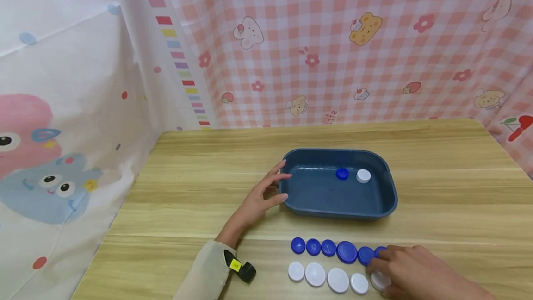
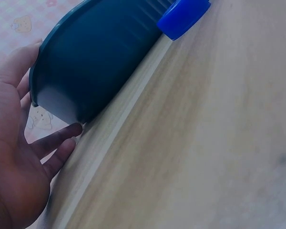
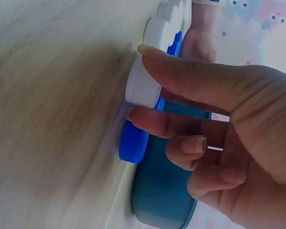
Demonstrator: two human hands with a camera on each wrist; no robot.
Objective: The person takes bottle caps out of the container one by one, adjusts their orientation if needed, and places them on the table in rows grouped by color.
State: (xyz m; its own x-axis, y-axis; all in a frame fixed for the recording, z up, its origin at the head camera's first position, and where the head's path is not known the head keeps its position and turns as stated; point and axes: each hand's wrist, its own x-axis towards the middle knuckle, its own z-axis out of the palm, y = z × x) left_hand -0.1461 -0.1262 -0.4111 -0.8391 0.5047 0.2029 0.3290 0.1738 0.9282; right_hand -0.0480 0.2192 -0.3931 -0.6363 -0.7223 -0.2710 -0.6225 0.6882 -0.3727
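In the head view a dark blue plastic basin [image 1: 333,216] holds one blue bottle cap [image 1: 342,173] and one white bottle cap [image 1: 363,176]. My left hand [image 1: 259,198] rests at its left end, fingers spread, some fingertips over the rim; two more fingertips lie by the outer wall's foot in the left wrist view. My right hand [image 1: 416,270] is at the right end of two rows of caps on the table. Its thumb and index finger pinch a white bottle cap [image 3: 143,83] by opposite edges, the other fingers curled in. Beside it stands a blue cap [image 3: 133,143].
Nearer me than the basin runs a row of blue caps [image 1: 347,252], with a row of white caps [image 1: 337,280] in front of it. A patterned cloth [image 1: 333,59] hangs behind the wooden table [image 1: 187,175]. A black strap [image 1: 239,267] circles the left sleeve.
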